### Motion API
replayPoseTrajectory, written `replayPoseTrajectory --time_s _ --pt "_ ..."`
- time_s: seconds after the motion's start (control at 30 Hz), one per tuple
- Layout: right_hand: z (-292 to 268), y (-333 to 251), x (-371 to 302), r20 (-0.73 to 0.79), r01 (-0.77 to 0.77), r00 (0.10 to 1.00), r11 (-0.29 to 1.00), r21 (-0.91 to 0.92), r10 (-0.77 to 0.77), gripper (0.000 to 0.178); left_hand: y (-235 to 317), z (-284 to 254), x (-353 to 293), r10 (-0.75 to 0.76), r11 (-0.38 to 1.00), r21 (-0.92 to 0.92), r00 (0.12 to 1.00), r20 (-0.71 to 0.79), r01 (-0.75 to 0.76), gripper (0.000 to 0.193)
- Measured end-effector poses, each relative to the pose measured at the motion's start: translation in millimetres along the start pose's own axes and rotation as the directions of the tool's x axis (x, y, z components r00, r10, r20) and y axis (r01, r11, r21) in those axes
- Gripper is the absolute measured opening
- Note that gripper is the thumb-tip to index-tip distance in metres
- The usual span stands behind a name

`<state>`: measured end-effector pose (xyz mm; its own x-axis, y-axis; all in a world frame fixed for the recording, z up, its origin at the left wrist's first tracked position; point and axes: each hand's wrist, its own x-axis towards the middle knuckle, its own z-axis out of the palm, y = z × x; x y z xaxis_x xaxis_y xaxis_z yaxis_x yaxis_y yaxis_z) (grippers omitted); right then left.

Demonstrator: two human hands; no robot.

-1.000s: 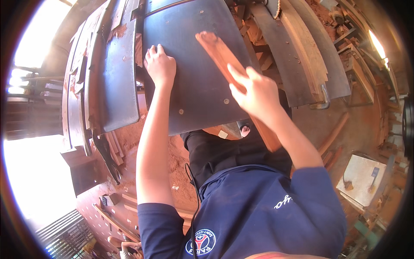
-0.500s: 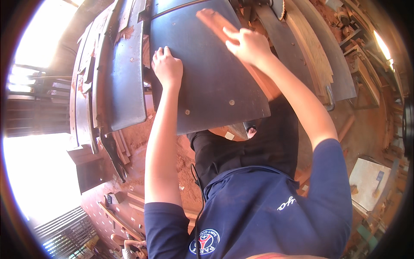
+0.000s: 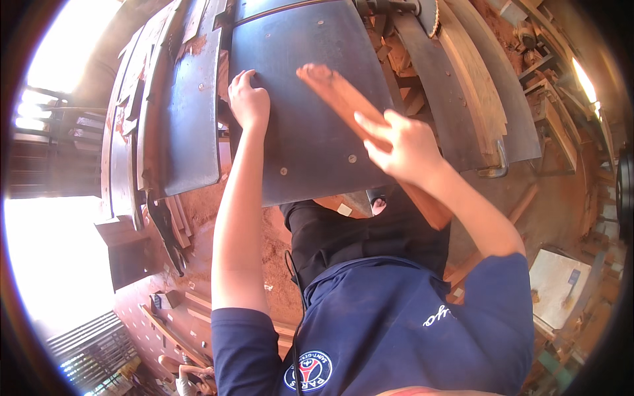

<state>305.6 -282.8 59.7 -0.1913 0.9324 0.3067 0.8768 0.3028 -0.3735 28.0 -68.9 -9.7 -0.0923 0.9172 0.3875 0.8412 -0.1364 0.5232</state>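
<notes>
My right hand point(image 3: 411, 146) is closed around a long reddish-brown wooden board point(image 3: 353, 99). One end of the board, worn and rounded, points up and left over the dark metal tabletop point(image 3: 310, 142); the other comes down toward my right thigh. On the left edge of that tabletop rests my left hand point(image 3: 249, 102), holding no loose thing, its fingers loosely bent and partly apart.
Right of the tabletop, a toothed saw blade point(image 3: 436, 20) stands beside a long timber piece point(image 3: 475, 79) and a bent metal handle point(image 3: 498, 162). Wood scraps point(image 3: 399, 56) lie in the gap. Another metal table point(image 3: 191, 125) stands left. A person point(image 3: 191, 376) is at lower left.
My right hand has drawn the board down and to the right, toward my body. My left hand has shifted slightly left along the tabletop edge.
</notes>
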Motion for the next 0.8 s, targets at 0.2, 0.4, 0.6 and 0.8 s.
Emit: replayPoseTrajectory --time_s 0.2,0.4,0.6,0.8 --pt "-17.4 1.5 -13.5 0.125 -0.010 0.992 1.000 -0.019 0.013 0.051 5.6 -2.4 -0.3 -0.019 0.999 -0.049 1.000 -0.016 0.018 0.049" --pt "7.4 70.0 85.6 -0.042 -0.134 0.991 0.984 -0.115 0.130 0.053 4.9 5.7 0.8 0.062 0.993 0.103 0.996 -0.068 -0.055 0.042" --pt "12.6 119.5 150.3 0.003 -0.364 0.930 0.922 -0.135 0.368 0.061 9.9 8.9 -0.2 0.085 0.987 0.144 0.993 -0.076 -0.074 0.041" --pt "-10.5 92.5 93.8 0.136 -0.045 0.989 0.988 -0.148 0.065 0.059 11.1 8.9 3.7 0.063 0.982 0.185 0.994 -0.090 -0.046 0.045"
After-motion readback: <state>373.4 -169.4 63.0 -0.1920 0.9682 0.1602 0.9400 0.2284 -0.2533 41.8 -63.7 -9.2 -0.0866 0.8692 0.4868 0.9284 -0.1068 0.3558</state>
